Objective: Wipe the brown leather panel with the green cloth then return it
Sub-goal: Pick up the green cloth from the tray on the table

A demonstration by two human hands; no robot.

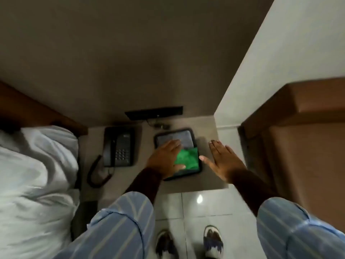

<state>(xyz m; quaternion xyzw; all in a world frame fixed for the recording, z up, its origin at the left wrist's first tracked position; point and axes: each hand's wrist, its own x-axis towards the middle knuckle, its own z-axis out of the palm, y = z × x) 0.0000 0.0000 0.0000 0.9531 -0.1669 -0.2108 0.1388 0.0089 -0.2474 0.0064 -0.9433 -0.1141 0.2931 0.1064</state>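
Observation:
The green cloth lies crumpled in the near part of a black tray on the nightstand. My left hand rests over the tray's left side, fingers spread, its thumb touching the cloth's near edge. My right hand hovers flat and open just right of the tray, holding nothing. The brown leather panel, a padded headboard, stands at the right edge of the view.
A black desk phone with a coiled cord sits left of the tray on the nightstand. A white pillow and bedding fill the left side. White tiled floor and my shoes are below. A dark wall fixture hangs behind.

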